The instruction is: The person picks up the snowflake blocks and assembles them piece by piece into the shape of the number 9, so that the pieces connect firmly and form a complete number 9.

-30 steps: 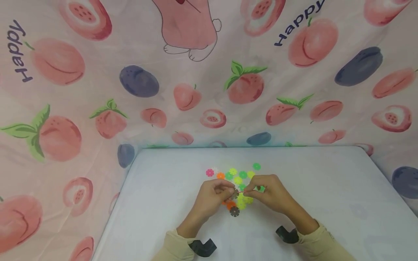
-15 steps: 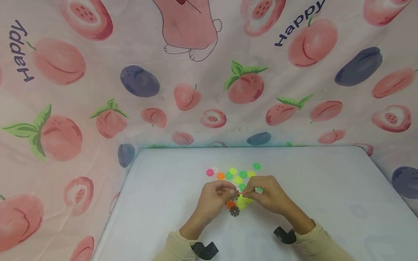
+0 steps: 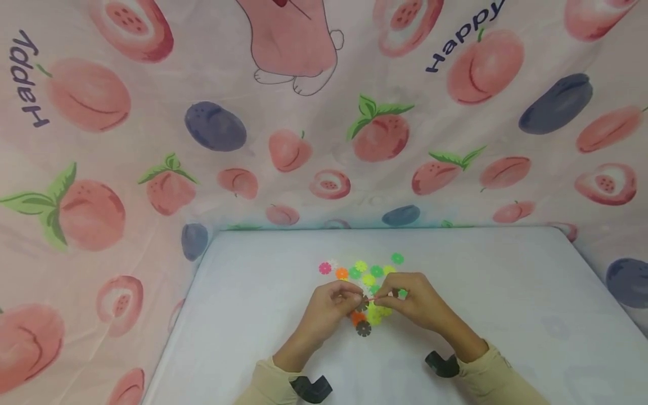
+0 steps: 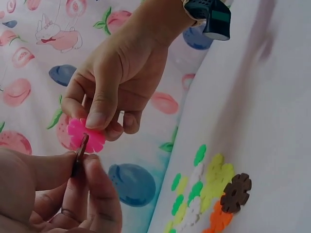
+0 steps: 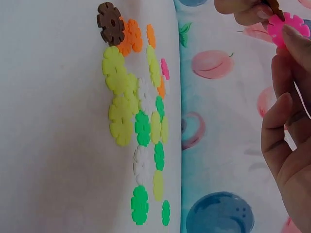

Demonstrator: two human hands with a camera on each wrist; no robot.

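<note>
In the head view my left hand [image 3: 329, 309] and right hand [image 3: 417, 298] meet above a scatter of plastic snowflake discs. The left pinches a brown snowflake disc [image 4: 80, 154], seen edge-on in the left wrist view. Between thumb and fingers, the right holds a pink snowflake disc [image 4: 94, 139] by its rim. The two discs cross at right angles, the brown one's edge at a slot of the pink one. How deep they are pushed together I cannot tell.
Several loose yellow discs [image 5: 120, 121], green discs [image 5: 139, 205], white ones and orange ones lie on the white table [image 3: 243, 315]. Another brown disc [image 3: 363, 328] lies nearest the person. A fruit-print cloth [image 3: 324, 129] hangs behind the table.
Both hands stay close together with the two discs between them. They shift only slightly, and the right fingertips are a little nearer the left ones.
</note>
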